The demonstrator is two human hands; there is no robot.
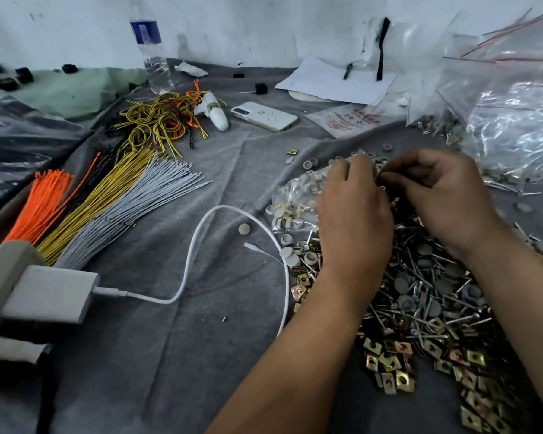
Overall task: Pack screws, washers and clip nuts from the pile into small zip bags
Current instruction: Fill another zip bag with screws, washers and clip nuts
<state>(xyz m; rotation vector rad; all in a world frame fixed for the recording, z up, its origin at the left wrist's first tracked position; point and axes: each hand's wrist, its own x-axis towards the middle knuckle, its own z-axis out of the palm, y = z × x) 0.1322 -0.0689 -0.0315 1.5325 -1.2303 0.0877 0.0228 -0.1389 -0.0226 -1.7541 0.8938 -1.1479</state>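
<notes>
Clip nuts (pixel 389 368) nearest, screws (pixel 427 296) & washers behind, all in one pile on table (pixel 176 355). Both hands meet over pile: left hand (pixel 355 211) grips filled zip bag (pixel 295 202), right hand (pixel 436 189) pinches at its mouth. Step prob. sealing; next needs zip pressed along. Cable (pixel 201 233) w/ charger (pixel 49 292) left; wires (pixel 119 198), phone (pixel 264 115) far, not in way.

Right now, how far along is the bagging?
Done: one small zip bag already holds washers and clip nuts. In hand: the left hand and right hand meet at its mouth; whether they are filling or sealing is unclear. Left: a big pile of screws and clip nuts is still loose.
</notes>
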